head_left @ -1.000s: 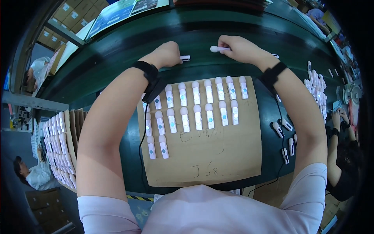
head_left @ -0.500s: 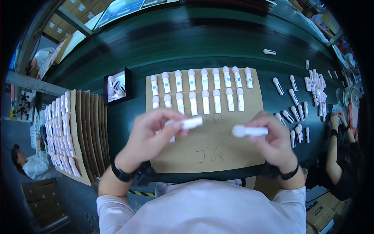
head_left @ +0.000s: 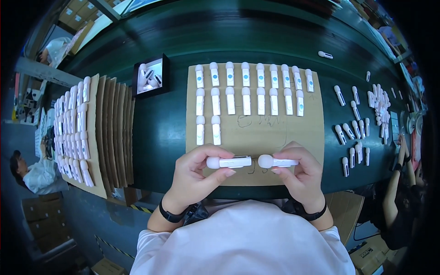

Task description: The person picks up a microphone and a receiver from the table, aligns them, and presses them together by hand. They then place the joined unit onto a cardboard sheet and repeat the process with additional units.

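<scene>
In front of my chest, my left hand (head_left: pixel 197 174) pinches a small white wand massager (head_left: pixel 236 161) between thumb and fingers. It lies level, its round head in my palm and a dark strip along its upper edge. My right hand (head_left: pixel 300 172) grips a second white wand massager (head_left: pixel 285 162), whose round head points left, toward the end of the first. A small gap separates the two. Both are held above the near part of a cardboard sheet (head_left: pixel 256 133). On that sheet similar massagers (head_left: pixel 246 101) lie in rows, heads away from me, some with blue round stickers.
At left stand upright cardboard layers (head_left: pixel 112 133) beside more massagers (head_left: pixel 73 133) in rows. A black box (head_left: pixel 165 75) holds several loose pieces. Scattered massagers (head_left: pixel 350 130) and a pile (head_left: pixel 379 105) lie at right, near a co-worker's arms (head_left: pixel 392 197).
Both hands have come closer together and nearer my body, each still holding its massager. The view has shifted, and two massagers in the third row now show fully.
</scene>
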A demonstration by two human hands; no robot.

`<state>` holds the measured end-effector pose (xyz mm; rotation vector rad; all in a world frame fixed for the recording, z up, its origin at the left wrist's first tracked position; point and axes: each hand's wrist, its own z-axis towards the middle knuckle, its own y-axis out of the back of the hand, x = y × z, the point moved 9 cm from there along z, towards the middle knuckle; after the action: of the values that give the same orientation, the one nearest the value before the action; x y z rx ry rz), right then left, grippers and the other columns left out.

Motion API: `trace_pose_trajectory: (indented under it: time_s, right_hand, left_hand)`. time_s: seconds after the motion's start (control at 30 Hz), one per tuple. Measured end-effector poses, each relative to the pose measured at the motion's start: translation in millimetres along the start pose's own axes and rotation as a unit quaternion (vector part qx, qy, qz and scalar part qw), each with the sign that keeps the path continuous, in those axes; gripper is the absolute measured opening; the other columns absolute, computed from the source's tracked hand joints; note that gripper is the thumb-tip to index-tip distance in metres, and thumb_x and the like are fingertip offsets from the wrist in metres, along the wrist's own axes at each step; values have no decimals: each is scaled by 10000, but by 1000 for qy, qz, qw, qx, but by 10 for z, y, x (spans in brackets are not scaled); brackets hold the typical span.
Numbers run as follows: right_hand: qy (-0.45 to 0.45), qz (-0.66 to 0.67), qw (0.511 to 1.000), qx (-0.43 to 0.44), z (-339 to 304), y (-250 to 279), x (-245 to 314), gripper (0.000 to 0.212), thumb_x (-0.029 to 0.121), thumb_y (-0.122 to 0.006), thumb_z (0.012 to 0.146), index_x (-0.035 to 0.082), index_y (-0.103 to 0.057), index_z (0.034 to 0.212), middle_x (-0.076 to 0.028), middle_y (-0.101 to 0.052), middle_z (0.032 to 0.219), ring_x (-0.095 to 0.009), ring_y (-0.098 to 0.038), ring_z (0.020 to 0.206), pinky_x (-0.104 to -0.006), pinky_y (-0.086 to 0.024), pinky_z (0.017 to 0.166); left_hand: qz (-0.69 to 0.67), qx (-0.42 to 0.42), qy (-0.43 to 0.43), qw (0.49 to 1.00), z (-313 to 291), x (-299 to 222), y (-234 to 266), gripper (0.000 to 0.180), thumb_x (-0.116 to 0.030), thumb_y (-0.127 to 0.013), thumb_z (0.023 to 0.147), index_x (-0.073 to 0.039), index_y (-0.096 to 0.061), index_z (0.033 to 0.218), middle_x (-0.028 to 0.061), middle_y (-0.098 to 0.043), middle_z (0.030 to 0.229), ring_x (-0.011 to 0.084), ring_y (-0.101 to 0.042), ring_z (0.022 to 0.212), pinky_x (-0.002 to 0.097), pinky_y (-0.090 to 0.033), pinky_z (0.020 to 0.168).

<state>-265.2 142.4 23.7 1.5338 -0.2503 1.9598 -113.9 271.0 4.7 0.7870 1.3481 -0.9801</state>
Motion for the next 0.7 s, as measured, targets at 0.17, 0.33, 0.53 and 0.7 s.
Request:
trace_pose_trajectory:
  time_s: [0.17,0.33,0.53,0.7]
  right_hand:
    - [18,-19,1000,15,24,-44,57,245,-8,-727,792,2,-628,1016,-101,-622,920,-190,-577,840,-278,-436,731]
    - [16,-27,999,-12,30,-5,47,252,-14,-727,786,-2,-621,1015,-110,-617,946,-192,-574,848,-279,-438,733]
    - [11,-7,1000,6,38,-27,21,254,-38,-719,774,1,-615,1003,-112,-606,954,-191,-570,856,-281,-439,734]
    - [31,-8,999,-9,45,-9,20,276,-36,-736,765,14,-648,1022,-101,-636,926,-209,-611,810,-284,-476,684]
  left_hand:
    - [56,-11,-21,998,-7,-67,-27,259,8,-713,828,19,-632,1073,116,-671,1047,177,-650,951,285,-509,828]
    - [153,-4,-89,984,50,-199,-42,261,0,-727,806,2,-642,1052,118,-684,1015,200,-664,927,296,-515,804]
    - [131,12,-102,986,42,-167,-69,260,14,-726,795,-9,-643,1041,116,-691,977,211,-671,889,300,-518,776]
    - [100,17,-61,993,44,-126,-75,258,42,-723,785,1,-639,1025,126,-683,976,210,-662,897,303,-513,779]
